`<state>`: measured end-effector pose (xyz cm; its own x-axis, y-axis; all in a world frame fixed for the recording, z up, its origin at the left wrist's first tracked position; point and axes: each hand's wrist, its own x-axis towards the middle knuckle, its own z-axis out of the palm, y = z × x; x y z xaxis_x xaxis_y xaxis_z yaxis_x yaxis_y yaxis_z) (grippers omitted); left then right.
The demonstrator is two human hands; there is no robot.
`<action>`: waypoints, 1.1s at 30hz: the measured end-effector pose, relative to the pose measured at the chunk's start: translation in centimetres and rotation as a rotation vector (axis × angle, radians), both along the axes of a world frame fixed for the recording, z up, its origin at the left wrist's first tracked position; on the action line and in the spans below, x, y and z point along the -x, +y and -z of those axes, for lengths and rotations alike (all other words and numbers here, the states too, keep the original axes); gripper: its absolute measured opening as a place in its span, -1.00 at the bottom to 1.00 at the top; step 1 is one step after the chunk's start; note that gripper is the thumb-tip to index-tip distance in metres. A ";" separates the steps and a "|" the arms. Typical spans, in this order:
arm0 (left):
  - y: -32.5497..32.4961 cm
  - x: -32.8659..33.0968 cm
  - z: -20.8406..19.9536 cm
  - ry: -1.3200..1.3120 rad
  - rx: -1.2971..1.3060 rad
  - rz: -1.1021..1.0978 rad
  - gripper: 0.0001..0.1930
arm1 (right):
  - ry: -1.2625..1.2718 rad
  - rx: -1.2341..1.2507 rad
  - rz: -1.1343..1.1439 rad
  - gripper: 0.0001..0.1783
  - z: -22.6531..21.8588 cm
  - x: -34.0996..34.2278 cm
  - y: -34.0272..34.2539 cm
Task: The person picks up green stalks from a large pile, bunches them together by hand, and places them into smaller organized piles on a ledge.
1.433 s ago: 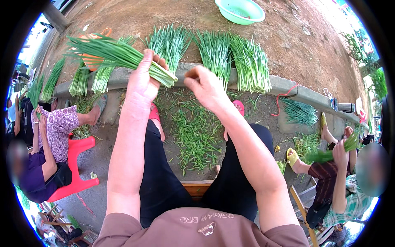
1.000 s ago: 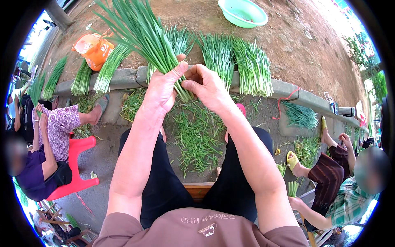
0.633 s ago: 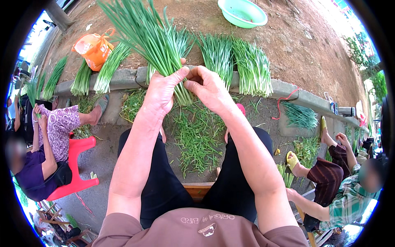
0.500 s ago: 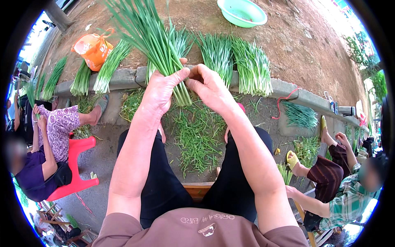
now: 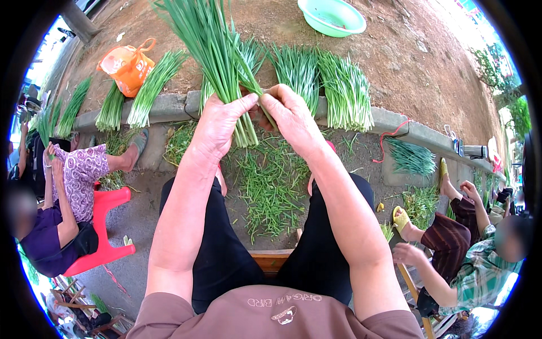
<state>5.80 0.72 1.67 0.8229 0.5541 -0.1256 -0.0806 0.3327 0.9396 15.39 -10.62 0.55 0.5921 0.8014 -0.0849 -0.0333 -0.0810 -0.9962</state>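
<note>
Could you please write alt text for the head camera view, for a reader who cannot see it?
A seated person's left hand grips a bunch of long green chive-like stalks upright while the right hand pinches stems at its base. Sorted green bundles lie on a concrete kerb, trimmings litter the ground, and other people sit on either side.

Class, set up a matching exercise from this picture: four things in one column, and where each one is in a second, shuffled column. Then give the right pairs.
Things
1. green basin
2. orange bag
3. red stool
4. chive bunch

Places
A. under the seated person at the left
B. gripped by the left hand, with the right hand at its stems
C. on the bare soil at the top
D. on the soil beyond the kerb, upper left

Pairs: 1-C, 2-D, 3-A, 4-B
</note>
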 end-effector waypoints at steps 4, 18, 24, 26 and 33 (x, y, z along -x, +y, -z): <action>0.5 0.0 0.5 0.049 -0.007 -0.018 -0.85 | 0.051 -0.049 0.276 -0.81 0.0 -0.6 0.1; 0.4 0.1 0.9 0.041 0.026 -0.026 -0.78 | 0.257 0.009 0.062 -0.84 0.3 -0.5 0.2; 1.8 0.0 1.8 0.028 0.315 -0.124 -0.75 | 0.908 -0.374 0.674 -0.86 0.1 -3.3 -0.9; 1.7 -0.1 2.0 0.025 0.352 -0.171 -0.75 | 0.813 -0.259 0.516 -0.83 0.3 -3.3 -1.0; 0.5 -0.4 2.1 0.022 0.419 -0.087 -0.76 | 0.230 -0.031 -0.097 -0.64 -0.6 -0.3 -0.1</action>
<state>6.22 1.20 -0.40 0.7699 0.5186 -0.3720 -0.1066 0.6791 0.7263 15.69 -10.72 1.19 0.4800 0.8580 -0.1826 -0.2529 -0.0639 -0.9654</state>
